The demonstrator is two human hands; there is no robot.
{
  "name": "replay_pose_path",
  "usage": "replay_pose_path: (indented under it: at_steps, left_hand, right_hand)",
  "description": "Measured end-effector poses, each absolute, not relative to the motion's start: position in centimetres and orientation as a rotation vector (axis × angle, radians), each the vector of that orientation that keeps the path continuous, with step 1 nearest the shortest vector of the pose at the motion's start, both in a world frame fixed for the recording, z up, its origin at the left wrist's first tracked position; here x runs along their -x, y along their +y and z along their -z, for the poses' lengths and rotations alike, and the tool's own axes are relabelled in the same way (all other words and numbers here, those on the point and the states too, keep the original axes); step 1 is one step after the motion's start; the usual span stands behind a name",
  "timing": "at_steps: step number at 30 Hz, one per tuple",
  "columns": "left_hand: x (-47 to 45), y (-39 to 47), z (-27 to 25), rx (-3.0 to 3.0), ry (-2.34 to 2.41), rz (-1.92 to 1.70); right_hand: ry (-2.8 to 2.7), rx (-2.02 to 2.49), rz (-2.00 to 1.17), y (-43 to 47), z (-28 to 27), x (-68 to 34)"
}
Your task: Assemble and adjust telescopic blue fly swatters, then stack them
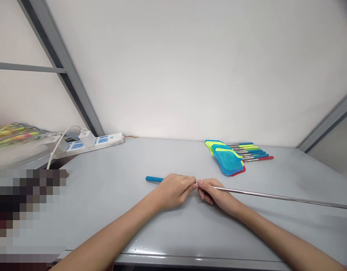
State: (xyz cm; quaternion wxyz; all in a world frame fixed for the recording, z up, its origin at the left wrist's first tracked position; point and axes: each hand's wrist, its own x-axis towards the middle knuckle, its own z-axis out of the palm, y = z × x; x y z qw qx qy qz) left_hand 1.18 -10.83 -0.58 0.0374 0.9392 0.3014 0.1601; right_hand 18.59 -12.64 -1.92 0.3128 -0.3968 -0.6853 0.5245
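Note:
A long thin metal rod (277, 196) with a blue handle (154, 179) lies across the grey table (111, 188), stretched out to the right edge of view. My left hand (173, 190) is closed around the handle end. My right hand (217, 195) pinches the rod right beside it, thumbs nearly touching. A pile of fly swatters (229, 158) with blue, yellow-green and red mesh heads and matching handles lies behind my hands to the right.
A white power strip (91, 143) with plugged-in adapters and a white cable sits at the back left by the wall. A bag of colourful items (12, 135) lies far left. Grey frame bars run up both sides.

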Motion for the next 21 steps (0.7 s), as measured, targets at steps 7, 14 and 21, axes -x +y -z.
replay_pose_path:
  at_steps: [7, 14, 21]
  left_hand:
    - [-1.3, -10.9, 0.6, -2.906, 0.948, -0.482]
    - [-1.4, -9.2, 1.3, -3.003, 0.880, -0.479]
    - [-0.9, -7.7, 1.6, -3.119, 0.796, -0.494]
  right_hand:
    - [-1.738, 1.022, -1.453, -12.5, 2.3, -18.7]
    - [-1.465, 0.934, -1.655, -12.4, 2.7, -18.6]
    - [-1.438, 0.968, -1.596, -12.5, 2.9, -18.6]
